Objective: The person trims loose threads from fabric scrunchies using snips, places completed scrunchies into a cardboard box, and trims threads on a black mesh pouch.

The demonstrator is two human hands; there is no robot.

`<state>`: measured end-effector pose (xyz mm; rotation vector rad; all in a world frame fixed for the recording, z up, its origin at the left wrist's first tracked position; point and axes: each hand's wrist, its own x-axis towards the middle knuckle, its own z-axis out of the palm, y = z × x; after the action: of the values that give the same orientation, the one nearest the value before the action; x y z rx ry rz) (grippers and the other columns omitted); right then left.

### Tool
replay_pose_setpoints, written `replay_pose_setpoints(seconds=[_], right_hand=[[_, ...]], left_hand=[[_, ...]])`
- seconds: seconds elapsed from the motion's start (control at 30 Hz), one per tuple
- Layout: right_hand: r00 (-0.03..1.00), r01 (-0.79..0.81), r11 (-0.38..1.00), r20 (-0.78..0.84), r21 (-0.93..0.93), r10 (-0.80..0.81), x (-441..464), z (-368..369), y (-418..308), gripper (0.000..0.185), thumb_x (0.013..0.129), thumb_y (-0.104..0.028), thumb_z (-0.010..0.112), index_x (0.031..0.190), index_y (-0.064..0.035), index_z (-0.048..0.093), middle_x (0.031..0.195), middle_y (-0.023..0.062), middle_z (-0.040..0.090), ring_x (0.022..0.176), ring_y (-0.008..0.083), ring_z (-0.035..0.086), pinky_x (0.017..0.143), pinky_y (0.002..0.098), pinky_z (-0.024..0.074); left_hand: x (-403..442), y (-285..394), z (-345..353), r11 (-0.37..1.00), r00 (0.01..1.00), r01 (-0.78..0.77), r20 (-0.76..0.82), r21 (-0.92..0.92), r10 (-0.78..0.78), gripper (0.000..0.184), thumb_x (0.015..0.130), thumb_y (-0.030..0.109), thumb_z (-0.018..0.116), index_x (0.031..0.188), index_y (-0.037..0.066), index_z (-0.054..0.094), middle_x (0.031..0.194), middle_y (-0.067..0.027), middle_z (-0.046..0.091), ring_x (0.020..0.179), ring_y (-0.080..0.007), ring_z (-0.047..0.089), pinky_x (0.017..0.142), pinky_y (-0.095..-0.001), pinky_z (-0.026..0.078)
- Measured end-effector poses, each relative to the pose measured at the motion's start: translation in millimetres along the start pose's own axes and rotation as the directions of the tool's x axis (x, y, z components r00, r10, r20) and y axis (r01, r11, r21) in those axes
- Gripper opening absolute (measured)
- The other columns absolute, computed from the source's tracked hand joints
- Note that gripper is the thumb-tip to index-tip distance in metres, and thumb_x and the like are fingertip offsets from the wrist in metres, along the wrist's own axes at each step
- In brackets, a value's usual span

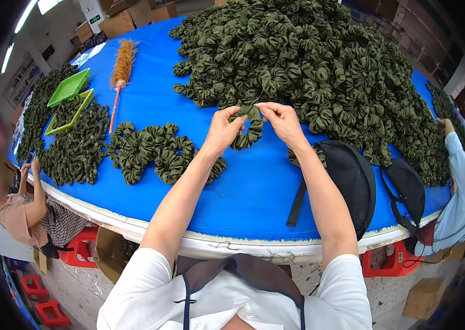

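My left hand [223, 131] is closed on the left side of a dark olive-green fabric scrunchie [253, 135], held up over the blue table. Close beside it, the fingertips of my right hand [283, 122] are pinched at the ring's upper right edge. A thin pale strand shows between the two hands, too small to make out clearly. Just beyond my hands rises a large heap of matching scrunchies [320, 60]. To the left of my left forearm lies a smaller group of scrunchies [150, 151].
An orange duster [123, 63], a green tray [69, 88] and a yellow-green frame [73, 113] lie at left among more scrunchies. Two black bags [353, 181] sit near the front edge, right. One person [23, 214] works at left, another [460, 187] at right.
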<state>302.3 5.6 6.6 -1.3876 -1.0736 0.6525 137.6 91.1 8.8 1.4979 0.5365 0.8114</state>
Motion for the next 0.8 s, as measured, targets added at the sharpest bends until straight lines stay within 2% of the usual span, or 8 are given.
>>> replay_pose_setpoints(seconds=[0.13,0.33,0.47,0.67,0.8], right_hand=[[1.000,-0.026,0.994,-0.016,-0.109,0.025,-1.9,0.8,0.9,0.020,0.092,-0.012,0.062,0.106,-0.0047,0.073,0.075,-0.0003,0.063,0.069,0.0069,0.053,0.059,0.0190,0.0400],[0.999,0.030,1.000,-0.036,0.000,-0.029,-20.4,3.8,-10.5,0.019,0.091,-0.011,0.062,0.105,-0.0040,0.073,0.077,-0.0003,0.063,0.066,0.0068,0.052,0.056,0.0191,0.0390],[0.991,0.121,0.962,-0.021,-0.244,-0.129,-35.9,10.7,-28.8,0.019,0.090,-0.009,0.063,0.106,-0.0046,0.073,0.077,-0.0003,0.063,0.061,0.0067,0.048,0.053,0.0198,0.0369],[0.985,0.153,0.919,-0.016,-0.363,-0.170,-43.7,18.1,-29.0,0.020,0.088,-0.006,0.064,0.107,-0.0062,0.073,0.075,-0.0003,0.061,0.056,0.0074,0.043,0.050,0.0211,0.0346],[0.957,0.262,0.907,-0.035,-0.328,-0.289,-46.4,18.6,-16.9,0.020,0.087,-0.014,0.067,0.105,-0.0145,0.074,0.066,0.0003,0.054,0.052,0.0127,0.043,0.048,0.0279,0.0358]], left_hand=[[-3.6,1.5,-2.5,0.999,0.999,0.045,-0.001,0.001,-0.045,0.011,0.088,0.006,0.059,0.096,0.002,0.066,0.065,-0.0003,0.059,0.054,-0.0060,0.050,0.048,-0.0188,0.039],[-20.0,12.5,-9.2,0.999,0.999,0.041,0.023,0.024,-0.042,0.012,0.088,0.007,0.059,0.097,0.003,0.066,0.064,-0.0003,0.059,0.053,-0.0057,0.049,0.048,-0.0186,0.039],[-29.1,15.6,-9.9,0.995,1.000,0.011,0.022,0.100,-0.013,0.009,0.089,0.008,0.061,0.095,0.004,0.066,0.065,0.0004,0.058,0.056,-0.0058,0.050,0.053,-0.0175,0.040],[-36.1,10.3,-9.0,0.995,1.000,-0.009,0.001,0.100,0.009,0.010,0.090,0.011,0.061,0.094,0.003,0.066,0.062,0.0002,0.057,0.052,-0.0056,0.049,0.048,-0.0185,0.040],[-43.2,24.2,-4.9,0.999,0.999,-0.001,0.051,-0.043,0.003,0.010,0.092,0.014,0.063,0.093,0.004,0.066,0.064,0.0002,0.057,0.055,-0.0060,0.049,0.053,-0.0185,0.042]])
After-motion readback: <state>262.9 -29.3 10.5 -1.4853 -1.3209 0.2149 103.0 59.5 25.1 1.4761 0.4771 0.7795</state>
